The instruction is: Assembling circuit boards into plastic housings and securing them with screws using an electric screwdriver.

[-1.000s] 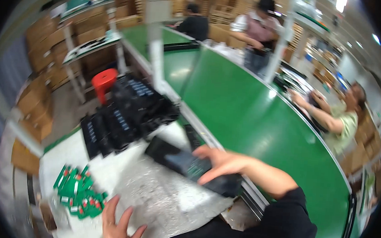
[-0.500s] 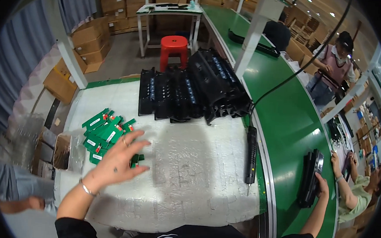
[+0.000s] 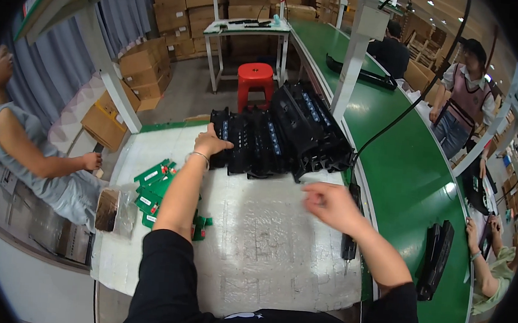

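My left hand (image 3: 211,144) reaches to the far left of the white padded work surface (image 3: 262,282). Its thumb and fingers close round the left end of a row of black plastic housings (image 3: 251,138). Over the right half of the pad hovers my right hand (image 3: 331,206), smeared by motion; no held thing shows in it, and how far its fingers are bent is unclear. A black electric screwdriver (image 3: 350,243) on a cable lies beside it along the pad's right edge. Green circuit boards (image 3: 148,200) are piled left of my left forearm, which partly hides them.
A green conveyor belt (image 3: 407,190) runs along the right, carrying black assembled pieces (image 3: 435,261). A white post (image 3: 353,60) stands between belt and pad. An open box (image 3: 108,210) sits at the left edge. One person is at the left, several beyond the belt. A red stool (image 3: 255,80) stands behind.
My right hand has let go of the black piece on the belt and come left over the pad. My left hand has moved from above the boards to the housings. The head view has shifted.
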`<state>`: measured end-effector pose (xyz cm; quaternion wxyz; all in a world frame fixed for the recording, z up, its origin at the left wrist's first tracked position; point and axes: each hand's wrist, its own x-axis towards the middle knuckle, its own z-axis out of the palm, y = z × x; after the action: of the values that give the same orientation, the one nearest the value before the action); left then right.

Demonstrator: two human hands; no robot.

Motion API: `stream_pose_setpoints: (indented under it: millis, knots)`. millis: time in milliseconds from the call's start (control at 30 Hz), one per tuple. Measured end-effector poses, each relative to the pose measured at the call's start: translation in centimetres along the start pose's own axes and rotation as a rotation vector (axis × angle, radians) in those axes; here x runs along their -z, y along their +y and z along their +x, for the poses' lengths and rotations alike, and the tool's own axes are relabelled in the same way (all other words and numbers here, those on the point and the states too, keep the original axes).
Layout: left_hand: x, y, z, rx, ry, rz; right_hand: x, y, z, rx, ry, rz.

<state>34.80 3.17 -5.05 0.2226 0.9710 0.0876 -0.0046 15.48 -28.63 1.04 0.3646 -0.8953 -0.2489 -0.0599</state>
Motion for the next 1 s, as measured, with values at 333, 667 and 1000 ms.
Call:
stream_pose_setpoints:
  millis: [333,667,1000]
  knots:
    - [4.8,-0.3,-5.0,-0.022,0.057,-0.949,-9.1,-1.7,16.8,-0.181,-0.07,-0.417]
    - [5.6,1.0,-27.0,0.464,-0.496,-1.636,-10.4,-0.8,17.7,-0.143,-0.057,-0.346]
    - [-3.3,3.3,-36.7,0.394,-0.614,-1.359,-6.1,-1.6,5.0,0.231,-0.08,-0.039]
